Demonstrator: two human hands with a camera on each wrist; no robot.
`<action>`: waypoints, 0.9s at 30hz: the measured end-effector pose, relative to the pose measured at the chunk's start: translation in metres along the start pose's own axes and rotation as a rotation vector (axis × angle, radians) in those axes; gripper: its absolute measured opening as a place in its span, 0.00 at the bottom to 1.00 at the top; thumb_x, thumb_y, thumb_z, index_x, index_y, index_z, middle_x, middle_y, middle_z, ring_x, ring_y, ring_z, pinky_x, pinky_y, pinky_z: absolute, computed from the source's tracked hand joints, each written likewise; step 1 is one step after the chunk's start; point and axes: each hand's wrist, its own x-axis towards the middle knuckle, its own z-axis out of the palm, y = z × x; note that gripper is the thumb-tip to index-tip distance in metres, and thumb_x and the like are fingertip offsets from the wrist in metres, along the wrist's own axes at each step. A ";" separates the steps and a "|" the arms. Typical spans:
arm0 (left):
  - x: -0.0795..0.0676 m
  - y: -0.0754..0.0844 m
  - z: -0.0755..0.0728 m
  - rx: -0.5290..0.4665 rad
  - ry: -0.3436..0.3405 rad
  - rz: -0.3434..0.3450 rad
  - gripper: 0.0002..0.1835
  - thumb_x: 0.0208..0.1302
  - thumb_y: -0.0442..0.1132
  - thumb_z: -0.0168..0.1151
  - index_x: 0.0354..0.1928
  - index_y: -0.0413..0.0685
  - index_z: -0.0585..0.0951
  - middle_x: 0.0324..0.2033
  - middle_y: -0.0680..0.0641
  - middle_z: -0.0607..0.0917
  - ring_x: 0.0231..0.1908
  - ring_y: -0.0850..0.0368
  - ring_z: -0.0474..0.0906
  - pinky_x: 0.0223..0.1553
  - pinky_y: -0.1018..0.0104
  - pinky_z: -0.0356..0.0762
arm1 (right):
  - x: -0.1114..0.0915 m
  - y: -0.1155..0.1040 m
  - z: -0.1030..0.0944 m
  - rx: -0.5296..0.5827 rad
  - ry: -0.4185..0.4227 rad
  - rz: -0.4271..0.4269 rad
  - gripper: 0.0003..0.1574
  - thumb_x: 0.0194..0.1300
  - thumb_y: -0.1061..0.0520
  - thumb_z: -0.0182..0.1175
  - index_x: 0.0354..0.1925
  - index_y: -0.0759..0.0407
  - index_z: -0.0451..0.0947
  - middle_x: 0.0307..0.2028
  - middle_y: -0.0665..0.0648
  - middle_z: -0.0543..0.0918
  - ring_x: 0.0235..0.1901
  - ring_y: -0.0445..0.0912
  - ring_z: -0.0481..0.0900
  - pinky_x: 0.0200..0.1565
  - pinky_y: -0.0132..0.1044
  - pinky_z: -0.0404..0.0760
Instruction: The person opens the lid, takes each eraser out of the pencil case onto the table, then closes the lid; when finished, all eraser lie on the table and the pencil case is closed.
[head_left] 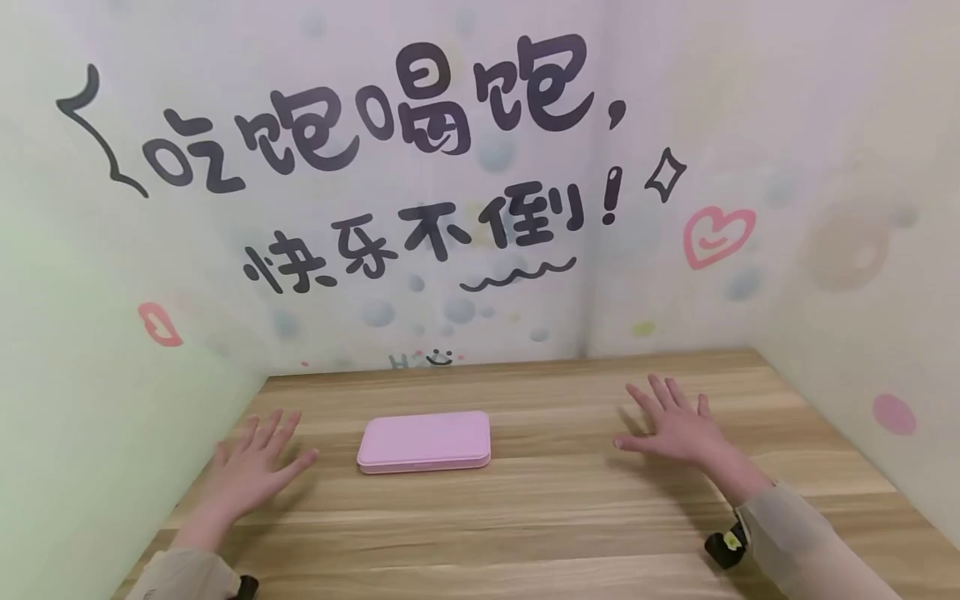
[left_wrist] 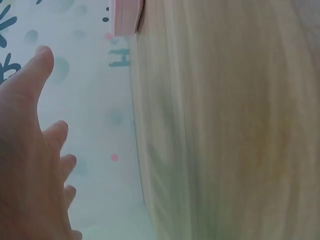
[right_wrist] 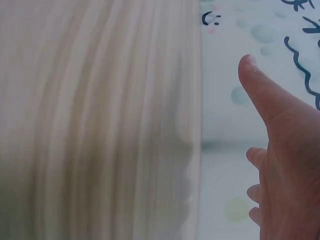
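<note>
- Nearest the camera, two forearms reach in from the bottom of the head view: the left sleeve (head_left: 183, 577) and the right sleeve (head_left: 802, 533) are both pale, and a small black device (head_left: 725, 548) sits under the right wrist, with part of another at the left.
- The left hand (head_left: 251, 471) is spread, palm down, fingers fanned apart and thumb pointing inward; it holds nothing.
- The right hand (head_left: 678, 429) is spread too, its thumb out toward the middle, and it is likewise free of any object.
- Both hands are raised above the wooden tabletop (head_left: 480, 542), casting soft shadows on its striped grain.
- Between the hands lies a flat pink case (head_left: 426, 442), rounded at the corners, with a seam along its front edge. It rests on the table, nearer the left hand, touched by neither. The left wrist view catches one end of it at the top.
- Behind the table rises a pale back wall (head_left: 517, 329) with bluish bubble shapes, two slanting lines of dark Chinese lettering (head_left: 411, 121) and a pink smiling heart (head_left: 718, 239).
- Pale side walls flank the table; the right wall (head_left: 840, 350) bears a pink oval (head_left: 894, 414).
</note>
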 end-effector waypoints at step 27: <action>0.041 0.080 0.042 0.061 -0.009 0.314 0.55 0.51 0.76 0.57 0.74 0.48 0.60 0.72 0.43 0.60 0.71 0.37 0.50 0.64 0.30 0.41 | 0.058 -0.133 0.056 0.125 -0.168 -0.302 0.69 0.46 0.18 0.60 0.76 0.46 0.50 0.75 0.63 0.45 0.73 0.61 0.43 0.65 0.68 0.46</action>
